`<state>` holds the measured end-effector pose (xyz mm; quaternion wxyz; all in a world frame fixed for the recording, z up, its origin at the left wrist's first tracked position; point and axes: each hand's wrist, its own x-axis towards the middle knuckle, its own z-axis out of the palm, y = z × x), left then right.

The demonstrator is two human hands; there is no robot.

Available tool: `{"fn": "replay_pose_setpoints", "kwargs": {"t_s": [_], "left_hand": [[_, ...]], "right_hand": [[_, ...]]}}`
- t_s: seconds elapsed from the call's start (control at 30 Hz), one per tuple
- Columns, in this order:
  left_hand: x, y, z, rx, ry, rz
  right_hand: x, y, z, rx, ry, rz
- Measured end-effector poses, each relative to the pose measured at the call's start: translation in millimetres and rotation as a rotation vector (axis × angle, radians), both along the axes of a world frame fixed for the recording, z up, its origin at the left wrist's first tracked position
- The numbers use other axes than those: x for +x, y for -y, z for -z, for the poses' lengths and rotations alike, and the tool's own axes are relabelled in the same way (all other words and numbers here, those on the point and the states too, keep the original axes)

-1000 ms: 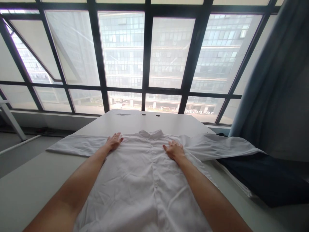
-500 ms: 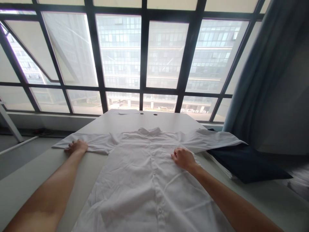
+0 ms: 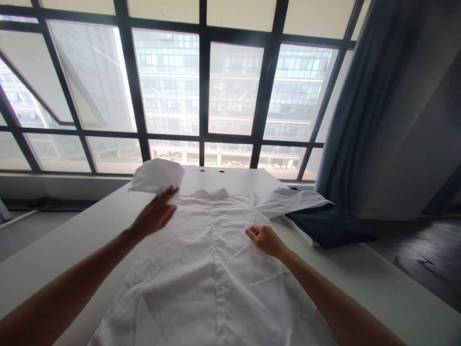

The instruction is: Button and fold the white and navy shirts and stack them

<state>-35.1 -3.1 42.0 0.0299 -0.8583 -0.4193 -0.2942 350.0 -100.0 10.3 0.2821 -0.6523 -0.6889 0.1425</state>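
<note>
A white button-up shirt [image 3: 194,250] lies front up on the table, its collar at the far end. My left hand [image 3: 156,214] is raised over the shirt's left shoulder side, its fingers stretched out and somewhat blurred. Just beyond those fingers, the left sleeve [image 3: 156,175] is up in the air and bent over toward the shirt's middle. My right hand [image 3: 265,239] rests on the right chest side of the shirt, with its fingers curled closed and no cloth visibly gathered in them. The right sleeve [image 3: 293,201] stays spread outward.
Dark navy folded cloth [image 3: 329,228] lies on the white table [image 3: 382,283] at right, partly under the right sleeve, with white cloth beneath it. A large dark-framed window [image 3: 203,86] stands beyond the table. A blue-grey curtain [image 3: 349,144] hangs at right.
My left hand has lifted from the table at left and swung inward, and the left sleeve has come up with it. My right hand stays on the shirt. The view has shifted slightly right.
</note>
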Motion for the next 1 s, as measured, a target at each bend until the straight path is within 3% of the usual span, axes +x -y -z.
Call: {"fn": "replay_pose_setpoints", "kwargs": {"t_s": [0.13, 0.23, 0.37, 0.57, 0.63, 0.77, 1.0], "left_hand": [[29, 47, 25.8, 0.039, -0.297, 0.548], [35, 59, 31.1, 0.115, -0.324, 0.656], [22, 45, 24.9, 0.139, -0.340, 0.527], [10, 3, 35.1, 0.060, -0.213, 0.025], [16, -10, 39.9, -0.030, -0.151, -0.067], [45, -28, 43.3, -0.151, -0.065, -0.046], [92, -62, 32.3, -0.460, -0.008, 0.067]], "right_hand": [[-5, 2, 2, -0.240, -0.670, -0.116], [-7, 8, 1, -0.421, -0.891, -0.128], [-12, 11, 3, -0.476, -0.928, -0.132], [-11, -2, 11, -0.154, -0.483, 0.078], [-5, -7, 15, -0.133, -0.400, 0.114], [4, -14, 23, -0.147, -0.365, 0.097], [4, -12, 26, -0.024, -0.213, -0.017]]}}
